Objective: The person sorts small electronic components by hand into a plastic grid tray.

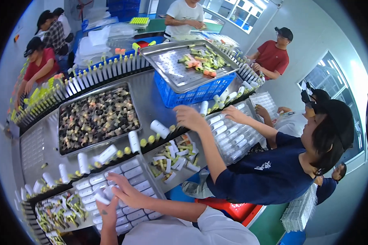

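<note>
Low in the head view, my left hand (108, 212) is closed on a short white cylinder (102, 199), gripped near its upper fingers. Just right of it, my right hand (131, 193) curls its fingers close to a second white cylinder (109, 191), which seems to be between its fingertips; part of it is hidden. Both hands are over a clear tray (151, 206) filled with rows of white cylinders. Beyond the tray runs a curved conveyor (96, 165) with yellow-green holders, some carrying upright or tilted white cylinders (83, 163).
A metal tray (60, 122) of dark small pieces lies inside the conveyor loop. Another metal tray (159, 67) rests on a blue crate (180, 97). Yellow-green pieces with white strips (63, 210) lie at left. A co-worker in dark blue (265, 171) reaches over the line at right.
</note>
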A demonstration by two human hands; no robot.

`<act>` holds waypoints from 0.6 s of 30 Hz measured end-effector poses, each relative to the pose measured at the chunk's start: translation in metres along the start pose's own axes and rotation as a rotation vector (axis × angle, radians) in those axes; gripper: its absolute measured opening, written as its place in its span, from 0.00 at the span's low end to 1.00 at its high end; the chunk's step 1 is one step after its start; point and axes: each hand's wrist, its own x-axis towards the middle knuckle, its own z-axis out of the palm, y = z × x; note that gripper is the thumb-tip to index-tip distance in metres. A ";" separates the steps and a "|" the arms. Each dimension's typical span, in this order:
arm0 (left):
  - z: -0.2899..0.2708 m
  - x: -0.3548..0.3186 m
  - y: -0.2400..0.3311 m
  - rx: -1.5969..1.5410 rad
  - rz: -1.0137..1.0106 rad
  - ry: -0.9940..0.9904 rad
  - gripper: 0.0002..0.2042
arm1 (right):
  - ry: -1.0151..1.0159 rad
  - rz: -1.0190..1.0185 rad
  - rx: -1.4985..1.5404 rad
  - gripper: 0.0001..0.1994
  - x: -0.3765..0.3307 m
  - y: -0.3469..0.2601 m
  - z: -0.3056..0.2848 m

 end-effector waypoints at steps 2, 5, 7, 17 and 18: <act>-0.025 0.006 -0.023 -0.013 -0.003 0.048 0.24 | 0.181 -0.061 -0.065 0.25 0.032 -0.012 -0.030; -0.050 -0.003 -0.041 0.446 0.165 0.100 0.24 | 0.626 0.101 -0.038 0.32 0.140 -0.056 -0.134; -0.043 -0.003 -0.038 0.404 0.083 0.075 0.25 | 1.217 -0.344 -0.253 0.31 0.213 -0.053 -0.227; -0.040 -0.019 -0.062 0.379 0.109 0.206 0.20 | 1.553 0.740 -1.020 0.44 0.279 0.011 -0.471; -0.038 -0.022 -0.053 0.479 0.215 0.234 0.21 | 1.604 0.812 -1.038 0.37 0.274 0.024 -0.465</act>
